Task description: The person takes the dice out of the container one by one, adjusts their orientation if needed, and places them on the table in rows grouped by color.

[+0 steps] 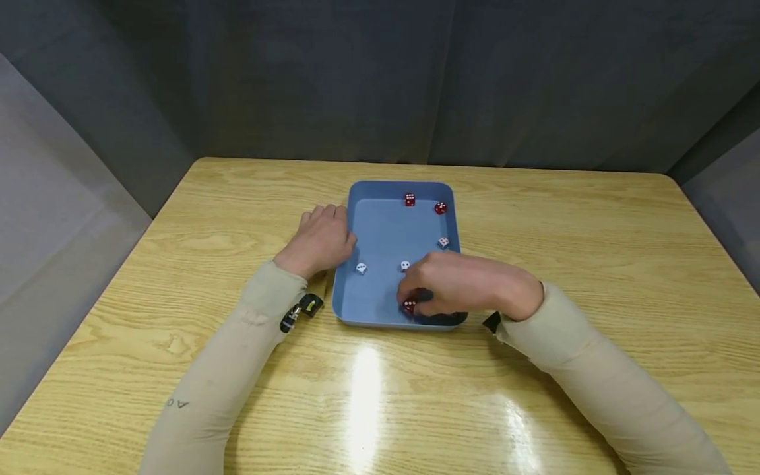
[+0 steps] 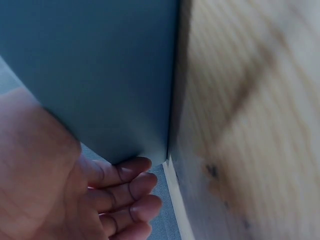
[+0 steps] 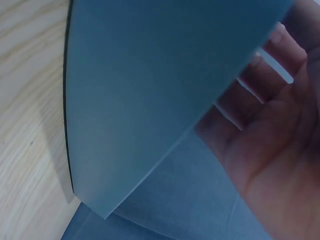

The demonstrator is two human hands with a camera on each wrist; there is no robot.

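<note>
In the near right corner of the shallow blue plastic tray (image 1: 399, 189), the right hand (image 1: 469, 285) is reaching down and its fingertips are closing on a small red die with white dots (image 1: 410, 306). The fingers look curled around the die, though the hand is hiding part of it. The left hand (image 1: 321, 239) is lying against the tray's left wall with its fingers loosely bent, and it is gripping nothing. To do this pick well, I think the fingers should be pinching two flat sides of the cube, not its corners, because a hard, smooth die slips and rolls easily. Lifting straight up should keep it from bumping the low wall just beside it. The left hand is helping by keeping the light tray from sliding on the shiny, yellow wooden table (image 1: 594, 264). Other dice are sitting apart on the smooth tray floor: a white die at the left (image 1: 361, 268), a white die in the middle (image 1: 405, 265), a pale die near the right wall (image 1: 443, 242), and two red dice at the far end (image 1: 410, 199).
</note>
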